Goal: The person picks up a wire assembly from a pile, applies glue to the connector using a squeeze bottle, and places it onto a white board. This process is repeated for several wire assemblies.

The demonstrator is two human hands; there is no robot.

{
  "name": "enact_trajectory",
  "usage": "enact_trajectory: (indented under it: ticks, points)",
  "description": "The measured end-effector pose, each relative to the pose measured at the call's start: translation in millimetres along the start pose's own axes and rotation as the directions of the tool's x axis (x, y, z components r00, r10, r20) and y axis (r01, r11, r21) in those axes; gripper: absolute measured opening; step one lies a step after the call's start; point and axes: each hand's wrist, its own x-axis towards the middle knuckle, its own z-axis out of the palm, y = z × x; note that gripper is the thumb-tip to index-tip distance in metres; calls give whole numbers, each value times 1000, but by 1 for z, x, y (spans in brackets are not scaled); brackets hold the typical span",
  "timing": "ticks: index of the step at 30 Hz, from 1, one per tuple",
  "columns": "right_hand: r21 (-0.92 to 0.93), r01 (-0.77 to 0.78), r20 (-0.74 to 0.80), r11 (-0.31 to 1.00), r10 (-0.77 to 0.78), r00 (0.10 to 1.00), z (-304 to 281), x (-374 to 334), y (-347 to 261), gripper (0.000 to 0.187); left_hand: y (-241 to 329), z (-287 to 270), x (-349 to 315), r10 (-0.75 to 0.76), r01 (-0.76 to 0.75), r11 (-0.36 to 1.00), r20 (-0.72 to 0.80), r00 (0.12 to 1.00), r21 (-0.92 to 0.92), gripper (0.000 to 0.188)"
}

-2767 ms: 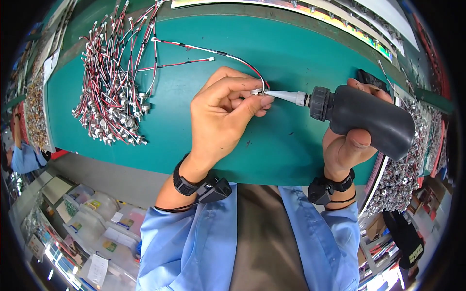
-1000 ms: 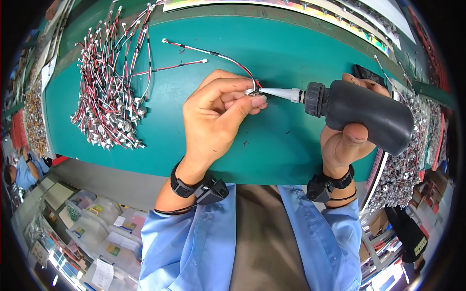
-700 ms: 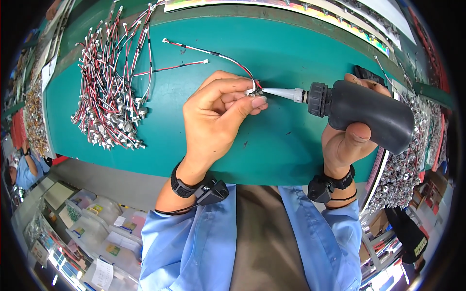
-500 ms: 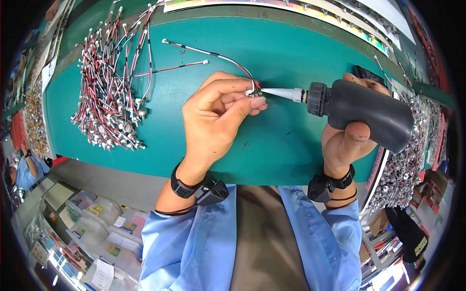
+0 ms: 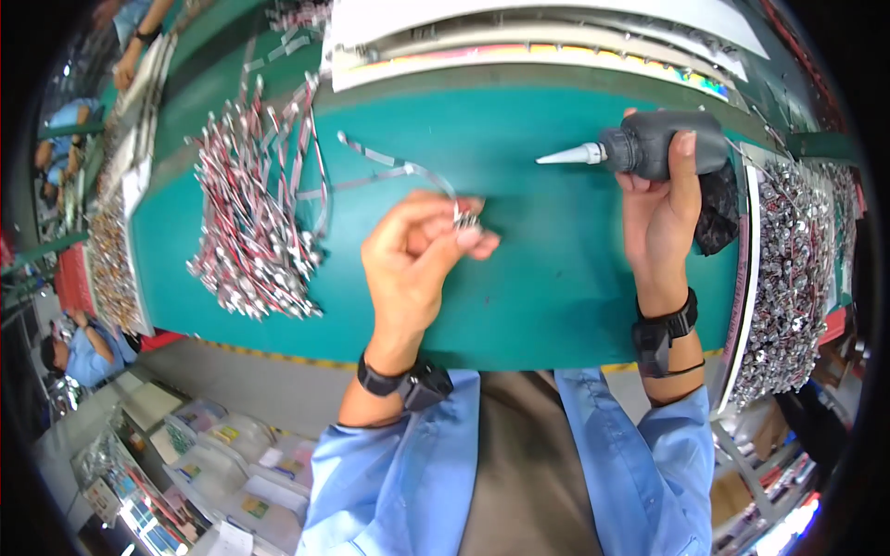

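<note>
Pinched between the thumb and fingers of my left hand [image 5: 415,255] is a small metal component with a wire lead [image 5: 428,175] trailing up and left from it; motion blurs it. My right hand [image 5: 666,204] is wrapped round a black squeeze bottle [image 5: 663,144], held on its side. Its pale pointed nozzle [image 5: 570,155] aims left, apart from the component. Left of my left hand lies a heap of red, white and black wire leads [image 5: 255,204] with small metal parts at their near ends. The green mat [image 5: 547,306] lies under both hands.
A tray packed with many small metal parts [image 5: 783,278] stands along the right edge. Beside it, under my right hand, lies a crumpled black bag [image 5: 717,211]. White-edged racks [image 5: 519,46] run along the back. Clear plastic bins [image 5: 209,468] and other people [image 5: 88,352] are at the left.
The bottle has moved away from the component, up and to the right, so its nozzle no longer meets it. My left hand keeps its pinch. The whole view has shifted a little.
</note>
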Motion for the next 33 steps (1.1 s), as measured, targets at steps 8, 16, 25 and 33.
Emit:
enact_trajectory:
  ticks: [8, 16, 25, 33]
  points:
    - [406, -199, -53, 892, 241, 969, -29, 12, -6, 31, 95, 4, 32, 432, -438, 859, 86, 898, 264, 22]
    - [538, -258, -38, 802, 329, 944, -27, 15, -11, 28, 111, 54, 110, 364, -383, 921, 184, 913, 76, 21]
    - [549, -271, -47, 790, 353, 935, -18, 18, -16, 25, 91, 67, 124, 285, -299, 954, 240, 928, 25, 19]
    - [550, -275, -46, 789, 358, 933, -18, 19, -18, 25, 86, 70, 128, 260, -274, 962, 258, 931, 20, 18]
